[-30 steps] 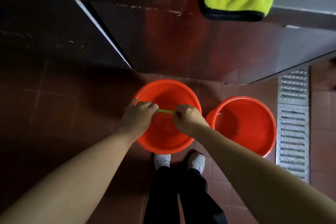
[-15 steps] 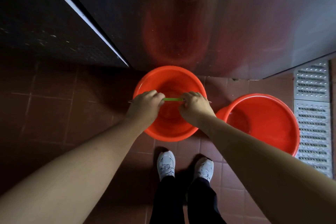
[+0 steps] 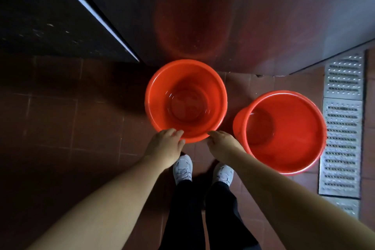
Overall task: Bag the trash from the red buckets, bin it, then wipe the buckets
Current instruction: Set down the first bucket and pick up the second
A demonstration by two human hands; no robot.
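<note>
Both red buckets look emptied: left bucket (image 3: 185, 100), right bucket (image 3: 281, 131) beside it. Left hand (image 3: 165, 147) and right hand (image 3: 222, 143) relaxed, holding nothing, at left bucket's near rim. Wiping probably remains.

Bare tile floor (image 3: 71, 119) left of buckets; steel cabinet (image 3: 243, 16) blocks behind; narrow gap between them.

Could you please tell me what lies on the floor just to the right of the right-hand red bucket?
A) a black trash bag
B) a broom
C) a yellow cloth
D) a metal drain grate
D: a perforated metal drain grate runs along the tiled floor right beside the right-hand bucket; no cloth, bag or broom shows there.
</note>
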